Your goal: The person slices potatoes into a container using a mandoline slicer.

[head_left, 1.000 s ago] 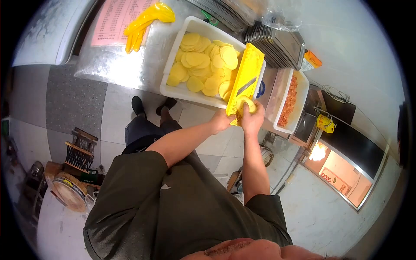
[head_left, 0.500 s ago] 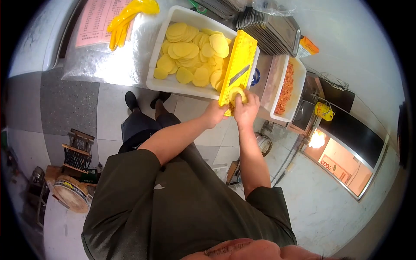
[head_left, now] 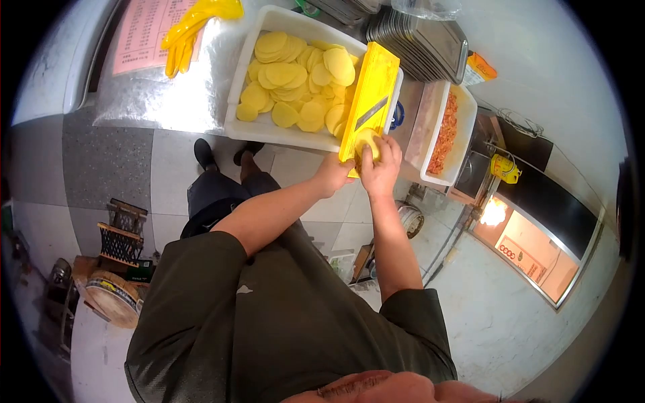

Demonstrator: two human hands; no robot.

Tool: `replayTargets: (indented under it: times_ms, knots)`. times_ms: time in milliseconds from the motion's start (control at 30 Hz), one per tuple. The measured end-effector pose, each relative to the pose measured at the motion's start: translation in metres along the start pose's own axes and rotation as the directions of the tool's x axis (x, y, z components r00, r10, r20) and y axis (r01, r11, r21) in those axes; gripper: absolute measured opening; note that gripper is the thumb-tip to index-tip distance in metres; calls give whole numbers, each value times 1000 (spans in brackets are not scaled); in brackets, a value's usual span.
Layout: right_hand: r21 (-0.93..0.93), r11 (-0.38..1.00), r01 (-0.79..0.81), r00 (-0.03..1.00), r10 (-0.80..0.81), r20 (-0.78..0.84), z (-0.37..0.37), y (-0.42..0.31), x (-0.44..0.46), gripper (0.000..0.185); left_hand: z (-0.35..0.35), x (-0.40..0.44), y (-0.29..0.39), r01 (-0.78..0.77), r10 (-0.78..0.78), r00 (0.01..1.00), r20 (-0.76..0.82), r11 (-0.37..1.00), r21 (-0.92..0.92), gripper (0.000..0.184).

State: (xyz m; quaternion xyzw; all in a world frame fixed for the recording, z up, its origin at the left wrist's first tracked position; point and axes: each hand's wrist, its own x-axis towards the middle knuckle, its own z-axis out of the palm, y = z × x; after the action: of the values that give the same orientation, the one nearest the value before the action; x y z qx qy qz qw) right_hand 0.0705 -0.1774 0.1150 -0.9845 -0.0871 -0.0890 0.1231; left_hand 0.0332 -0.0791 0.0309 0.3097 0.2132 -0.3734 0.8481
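A yellow mandoline slicer [head_left: 375,80] leans at a slant over the right end of a white tub [head_left: 236,101], its near end toward me. My left hand [head_left: 334,174] is closed round the slicer's near end. On the slicer, just below its slanted metal blade, my right hand [head_left: 381,168] grips a peeled potato [head_left: 366,140] with the fingers curled over it. Many thin, round potato slices [head_left: 285,77] lie heaped in the tub. The slices directly beneath the slicer are hidden.
Yellow rubber gloves [head_left: 180,47] and a pink printed sheet [head_left: 144,40] lie on the metal table [head_left: 161,101] at left. Stacked dark trays [head_left: 430,50] stand behind the tub. Right of it is a white container [head_left: 463,144] with reddish chopped food [head_left: 443,134].
The potato and my right hand stay near the slicer's lower end, with the fingers slightly shifted. My left hand keeps its hold. The view has moved slightly.
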Motion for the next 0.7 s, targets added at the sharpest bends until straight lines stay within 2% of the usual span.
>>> replayTargets:
  times_ms: [300, 467, 533, 600, 633, 667, 700]
  knots:
    - [-24, 991, -131, 991, 131, -17, 6, -6, -4, 24, -2, 6, -10, -33, 39, 998, 49, 993, -116, 35]
    - [-28, 983, -180, 983, 180, -30, 13, -6, 14, 23, -1, 1, -4, -9, 9, 1000, -9, 1000, 23, 35]
    - [-24, 990, -140, 989, 138, -58, 23, 6, 40, 22, 1, -2, -1, 13, -11, 999, -46, 998, 56, 35]
    - [-44, 989, -142, 990, 142, -7, 31, 13, 91, 21, 2, -3, -2, 16, -12, 998, -67, 998, 54, 35]
    - [-54, 988, -147, 987, 143, -67, 40, 16, 118, 23, 1, -3, -4, 25, -21, 998, -58, 998, 66, 35]
    - [-42, 984, -171, 985, 169, -43, 43, 15, 147, 26, 0, -1, -6, 29, -25, 999, -48, 996, 80, 35]
    - [-33, 975, -219, 973, 221, 59, 49, 22, 175, 28, -1, 2, -6, 29, -25, 999, -36, 995, 98, 35]
